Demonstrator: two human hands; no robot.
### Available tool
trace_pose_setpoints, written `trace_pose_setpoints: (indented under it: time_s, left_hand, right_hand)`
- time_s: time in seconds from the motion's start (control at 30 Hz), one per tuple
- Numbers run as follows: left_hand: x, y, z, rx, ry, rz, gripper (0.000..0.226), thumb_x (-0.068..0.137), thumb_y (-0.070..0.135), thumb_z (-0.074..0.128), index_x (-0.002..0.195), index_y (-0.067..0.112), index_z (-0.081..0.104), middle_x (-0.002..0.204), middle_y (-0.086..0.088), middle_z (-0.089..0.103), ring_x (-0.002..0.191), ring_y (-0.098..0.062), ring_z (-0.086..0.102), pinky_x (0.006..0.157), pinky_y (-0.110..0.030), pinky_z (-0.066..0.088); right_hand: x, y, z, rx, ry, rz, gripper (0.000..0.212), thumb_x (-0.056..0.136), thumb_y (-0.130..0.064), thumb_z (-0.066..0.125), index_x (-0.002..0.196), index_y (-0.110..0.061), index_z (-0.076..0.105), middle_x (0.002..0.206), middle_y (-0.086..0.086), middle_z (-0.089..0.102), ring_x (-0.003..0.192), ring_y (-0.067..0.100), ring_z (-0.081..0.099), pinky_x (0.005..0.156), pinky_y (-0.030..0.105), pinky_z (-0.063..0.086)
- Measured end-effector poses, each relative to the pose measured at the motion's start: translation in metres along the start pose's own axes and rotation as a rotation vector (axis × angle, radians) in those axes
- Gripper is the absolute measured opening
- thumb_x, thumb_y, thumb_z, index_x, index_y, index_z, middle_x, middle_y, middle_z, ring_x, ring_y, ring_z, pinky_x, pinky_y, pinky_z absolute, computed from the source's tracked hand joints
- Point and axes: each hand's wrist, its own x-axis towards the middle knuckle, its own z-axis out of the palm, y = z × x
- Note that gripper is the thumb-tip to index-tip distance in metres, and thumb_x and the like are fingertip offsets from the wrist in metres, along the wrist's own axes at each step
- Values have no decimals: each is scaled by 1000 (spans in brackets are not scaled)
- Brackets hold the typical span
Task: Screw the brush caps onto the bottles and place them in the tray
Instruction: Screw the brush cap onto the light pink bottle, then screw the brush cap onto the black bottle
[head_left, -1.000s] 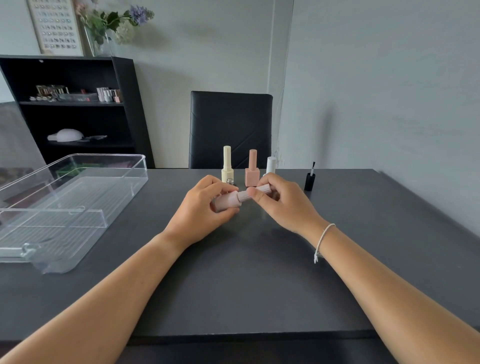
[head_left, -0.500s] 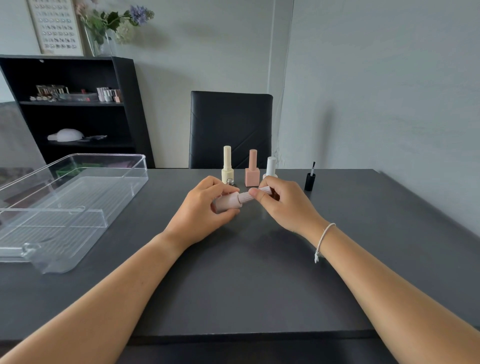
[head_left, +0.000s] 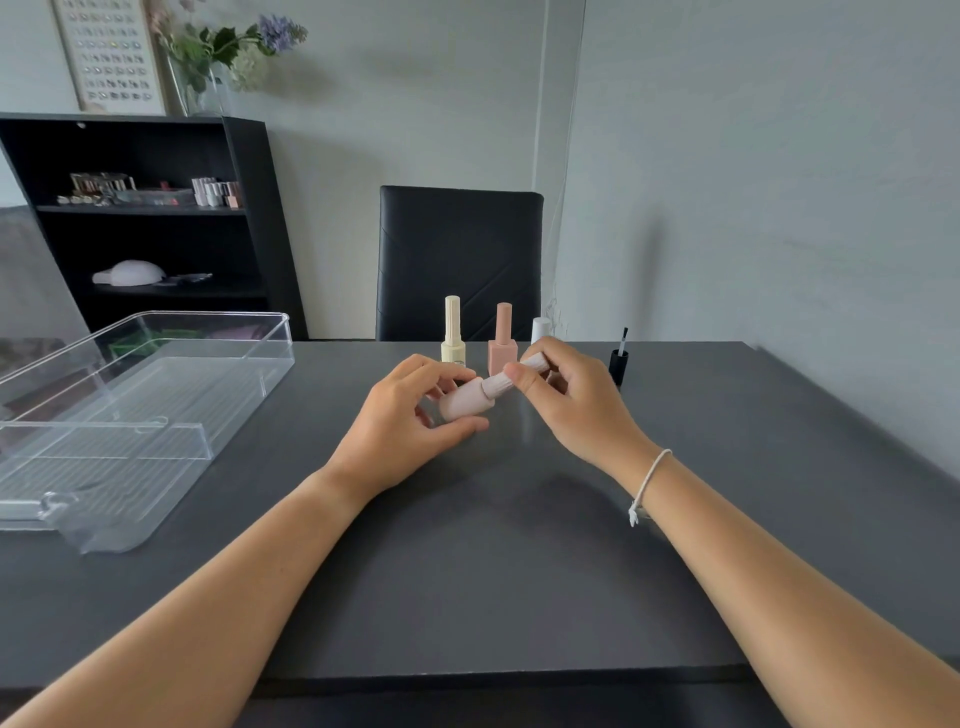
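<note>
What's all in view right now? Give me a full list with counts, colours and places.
Held bottle: 1, pale pink, tilted between both hands above the table.
Ribbed cap: 1, pale pink, at that bottle's neck.
Yellow bottle: 1, cream, capped, upright, far table centre.
Pink bottle: 1, capped, upright, right of the yellow one.
White bottle: 1, mostly hidden behind the right hand.
Black bottle: 1, brush standing up out of it, far right.
Tray: 1, clear, table's left.
Table: 1, dark grey.
Chair: 1, black, behind the table.
Shelf: 1, black, back left, small items on it.
Vase of flowers: 1, on the shelf.
Left hand: grips the bottle.
Right hand: pinches the cap; white bracelet.
</note>
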Motion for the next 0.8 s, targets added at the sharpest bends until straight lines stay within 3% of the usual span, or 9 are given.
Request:
trace_pose_setpoints:
  time_s: [0.13,0.23,0.33,0.4,0.5,0.67,0.8]
  left_hand:
    - [1,0,0,-53,40,-58,43,70,46,69,109,30,60,96,9,56,88,-5,55,65,-15,51]
    - [2,-3,1,-46,79,-96,38,75,34,72,111,25,61,99,6,57,89,-8,55,67,-14,50]
    - [4,-7,2,-17,115,-146,39,78,27,71,115,23,59,103,4,56,89,-6,55,68,-8,46]
    - [6,-10,3,-5,115,-205,41,79,29,70,118,23,56,108,6,55,89,-6,55,68,-4,43]
    - [10,-15,4,3,72,-311,47,80,34,68,123,24,52,116,6,54,94,-8,56,69,-7,38]
    - [16,-21,8,-7,-66,-422,58,80,38,67,132,22,48,121,5,57,98,-11,58,81,-20,39]
    - [19,-23,11,3,-110,-430,54,81,37,67,130,23,50,115,5,61,95,-11,59,82,-22,40]
  right_hand:
    - [5,-1,-8,90,139,23,22,89,-25,56,69,-21,48,61,-8,47,52,3,40,51,13,32]
    - [9,3,-15,93,244,40,23,89,-26,57,68,-28,47,65,-13,51,57,-2,46,56,9,35]
    - [13,11,-20,76,313,69,22,88,-29,57,68,-31,48,69,-13,54,63,2,49,60,15,39]
    - [16,20,-21,36,330,98,18,88,-30,57,72,-24,52,73,-10,57,71,11,52,64,19,40]
    - [19,32,-21,-44,342,151,17,88,-31,56,76,-20,54,75,-11,55,70,6,50,59,7,36]
    - [24,49,-22,-94,331,233,17,88,-34,55,81,-19,56,81,-4,57,74,14,50,60,19,36]
    - [24,53,-20,-101,297,263,18,88,-36,55,77,-21,56,71,-14,54,69,7,51,59,18,36]
